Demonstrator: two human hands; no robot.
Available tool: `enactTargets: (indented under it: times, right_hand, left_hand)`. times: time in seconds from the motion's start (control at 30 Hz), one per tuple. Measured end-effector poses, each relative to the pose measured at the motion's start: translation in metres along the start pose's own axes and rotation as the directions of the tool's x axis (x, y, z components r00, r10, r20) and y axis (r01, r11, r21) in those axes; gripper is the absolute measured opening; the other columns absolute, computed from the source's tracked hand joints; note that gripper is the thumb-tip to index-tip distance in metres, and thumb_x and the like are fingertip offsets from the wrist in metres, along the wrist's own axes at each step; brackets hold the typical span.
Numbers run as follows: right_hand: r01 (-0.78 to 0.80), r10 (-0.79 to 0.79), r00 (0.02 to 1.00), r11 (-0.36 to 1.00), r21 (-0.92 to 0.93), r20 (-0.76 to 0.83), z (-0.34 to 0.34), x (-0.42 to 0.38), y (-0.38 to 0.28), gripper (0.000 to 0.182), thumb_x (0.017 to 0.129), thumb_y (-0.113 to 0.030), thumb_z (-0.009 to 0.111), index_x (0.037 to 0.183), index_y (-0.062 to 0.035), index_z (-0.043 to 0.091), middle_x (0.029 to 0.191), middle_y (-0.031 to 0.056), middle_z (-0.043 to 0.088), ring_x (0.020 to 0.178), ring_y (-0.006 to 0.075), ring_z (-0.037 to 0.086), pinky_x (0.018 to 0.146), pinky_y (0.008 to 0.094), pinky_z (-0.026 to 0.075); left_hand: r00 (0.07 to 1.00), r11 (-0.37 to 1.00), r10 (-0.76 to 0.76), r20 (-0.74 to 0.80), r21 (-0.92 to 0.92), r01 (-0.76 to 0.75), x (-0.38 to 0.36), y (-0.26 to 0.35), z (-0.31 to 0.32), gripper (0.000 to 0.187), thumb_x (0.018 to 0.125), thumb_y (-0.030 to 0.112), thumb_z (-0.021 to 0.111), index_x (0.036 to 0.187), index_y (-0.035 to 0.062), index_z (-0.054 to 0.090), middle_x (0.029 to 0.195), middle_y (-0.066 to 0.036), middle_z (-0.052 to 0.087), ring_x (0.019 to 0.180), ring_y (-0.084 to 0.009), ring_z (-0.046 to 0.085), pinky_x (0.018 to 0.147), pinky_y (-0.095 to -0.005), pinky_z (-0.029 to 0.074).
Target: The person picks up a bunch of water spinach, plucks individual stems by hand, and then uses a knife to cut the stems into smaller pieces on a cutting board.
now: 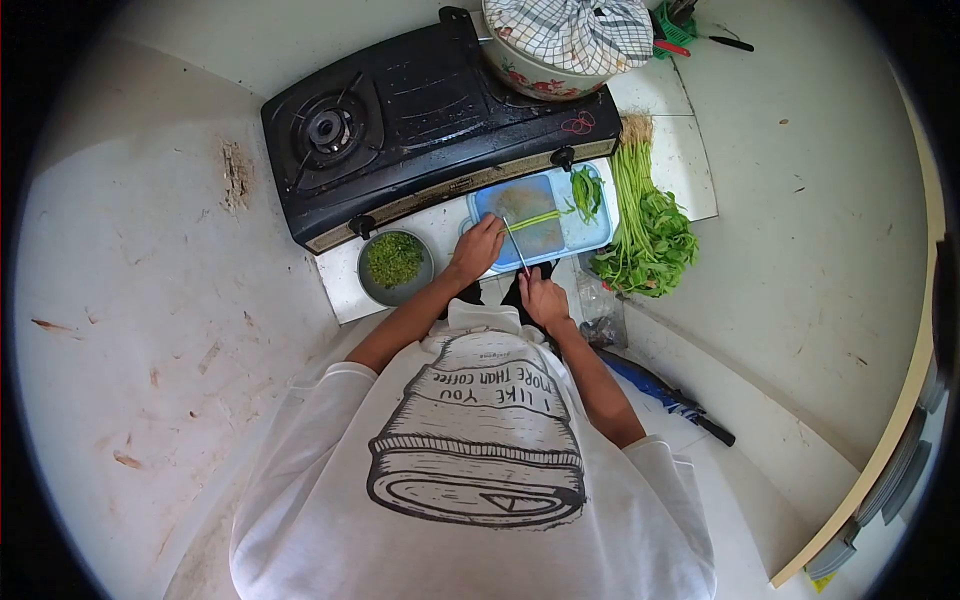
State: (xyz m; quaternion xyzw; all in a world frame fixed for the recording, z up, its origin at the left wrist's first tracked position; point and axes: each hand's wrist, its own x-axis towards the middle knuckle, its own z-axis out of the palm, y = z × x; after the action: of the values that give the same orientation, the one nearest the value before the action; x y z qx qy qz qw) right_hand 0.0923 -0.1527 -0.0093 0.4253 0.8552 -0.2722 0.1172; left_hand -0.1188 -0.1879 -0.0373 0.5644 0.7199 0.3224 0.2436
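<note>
My left hand point(482, 245) is closed on the left end of a few green vegetable stalks point(535, 220), which lie across a blue cutting board point(597, 235). In my right hand point(545, 299) is the handle of a knife point(516, 244); its blade points away from me and meets the stalks just right of my left fingers. Some loose green leaves point(586, 194) rest at the board's upper right. To the left of the board stands a grey bowl point(366, 281) with finely chopped greens point(395, 260) inside.
Behind the board is a black gas stove point(430, 110), carrying a floral pot point(548, 80) topped with a checked cloth point(575, 35). A large bunch of leafy greens point(655, 235) lies at the right. A folded blue umbrella point(665, 395) is low on the right, near a clear plastic bag point(600, 305).
</note>
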Motion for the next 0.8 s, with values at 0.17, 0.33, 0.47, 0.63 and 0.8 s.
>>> enactTargets:
  times: [0.17, 0.33, 0.47, 0.63, 0.8]
  right_hand:
    - [-0.001, 0.001, 1.000, 1.000, -0.014, -0.017, 0.000, 0.019, -0.007, 0.043, 0.107, -0.039, 0.045, 0.103, 0.0014, 0.058, 0.076, 0.0286, 0.070, 0.074, 0.0470, 0.072, 0.069, 0.0557, 0.059]
    - [-0.022, 0.023, 0.999, 0.999, 0.027, -0.035, -0.005, 0.030, -0.020, 0.043, 0.107, -0.040, 0.043, 0.107, 0.0013, 0.057, 0.079, 0.0299, 0.071, 0.077, 0.0490, 0.071, 0.072, 0.0573, 0.058]
    - [-0.034, 0.034, 0.999, 0.999, 0.028, -0.020, -0.003, 0.029, -0.017, 0.045, 0.107, -0.041, 0.044, 0.108, 0.0019, 0.056, 0.079, 0.0308, 0.070, 0.078, 0.0505, 0.070, 0.074, 0.0587, 0.057]
    - [-0.007, 0.007, 1.000, 1.000, 0.004, -0.019, -0.005, 0.021, -0.011, 0.045, 0.107, -0.041, 0.044, 0.107, 0.0025, 0.056, 0.078, 0.0308, 0.070, 0.074, 0.0504, 0.070, 0.070, 0.0590, 0.057]
    - [0.001, -0.001, 1.000, 1.000, -0.025, -0.010, 0.001, 0.008, 0.000, 0.046, 0.107, -0.041, 0.043, 0.107, 0.0029, 0.057, 0.076, 0.0304, 0.069, 0.072, 0.0498, 0.070, 0.067, 0.0588, 0.057]
  left_hand:
    - [0.999, 0.999, 0.000, -0.047, -0.042, -0.002, 0.000, 0.006, -0.004, 0.011, 0.098, 0.012, 0.061, 0.103, 0.0025, 0.058, 0.099, -0.018, 0.056, 0.087, -0.0438, 0.065, 0.073, -0.0520, 0.055]
    - [0.998, 0.998, -0.015, -0.062, -0.064, 0.011, -0.001, 0.002, 0.001, 0.010, 0.098, 0.012, 0.061, 0.101, 0.0024, 0.060, 0.099, -0.018, 0.057, 0.087, -0.0435, 0.065, 0.073, -0.0515, 0.055]
    - [0.996, 0.997, 0.001, -0.084, -0.083, -0.008, -0.001, -0.002, 0.006, 0.011, 0.099, 0.012, 0.060, 0.101, 0.0023, 0.060, 0.099, -0.017, 0.057, 0.087, -0.0426, 0.065, 0.073, -0.0508, 0.055]
    - [0.997, 0.999, -0.012, -0.072, -0.048, 0.008, -0.001, 0.003, 0.001, 0.011, 0.098, 0.012, 0.061, 0.104, 0.0024, 0.059, 0.099, -0.017, 0.056, 0.086, -0.0425, 0.065, 0.073, -0.0505, 0.055]
    - [0.998, 0.998, -0.006, -0.070, -0.057, 0.002, -0.001, 0.001, 0.002, 0.011, 0.097, 0.009, 0.063, 0.104, 0.0022, 0.059, 0.100, -0.017, 0.056, 0.086, -0.0429, 0.065, 0.073, -0.0507, 0.055]
